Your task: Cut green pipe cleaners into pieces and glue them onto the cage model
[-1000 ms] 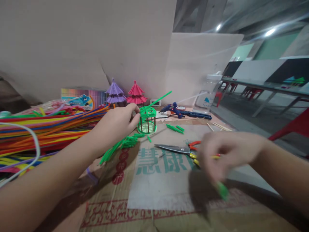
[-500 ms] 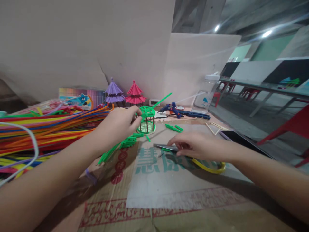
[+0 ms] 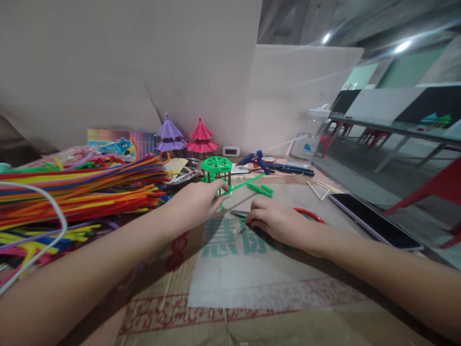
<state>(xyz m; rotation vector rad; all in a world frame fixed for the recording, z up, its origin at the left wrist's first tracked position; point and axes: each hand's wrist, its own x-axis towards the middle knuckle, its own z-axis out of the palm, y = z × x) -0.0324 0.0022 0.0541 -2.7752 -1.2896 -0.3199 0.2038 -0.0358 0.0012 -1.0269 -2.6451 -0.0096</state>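
My left hand point(image 3: 203, 202) is closed, with thumb and fingers pinching a long green pipe cleaner point(image 3: 248, 182) that sticks out to the right. Just behind it stands a small green round frame point(image 3: 216, 165) with a spoked top on brown posts, its lower part partly hidden by the hand. My right hand point(image 3: 275, 221) lies low over the scissors point(image 3: 310, 214), fingers curled together. The blades show left of the fingertips, where a small bit of green also shows; what the fingers grip is hidden. Cut green pieces point(image 3: 260, 190) lie beyond the right hand.
Bundled coloured pipe cleaners point(image 3: 79, 192) fill the left side. Purple point(image 3: 168, 137) and pink point(image 3: 200, 137) umbrella-like roofs stand behind. A glue gun point(image 3: 256, 161), bottle point(image 3: 309, 137), small clock point(image 3: 230, 151), wooden sticks point(image 3: 319, 190) and phone point(image 3: 374, 221) lie further back and right.
My left hand moved right and down from the frame's top, carrying the long green pipe cleaner lower. My right hand shifted slightly left over the scissors, its fingers more curled.
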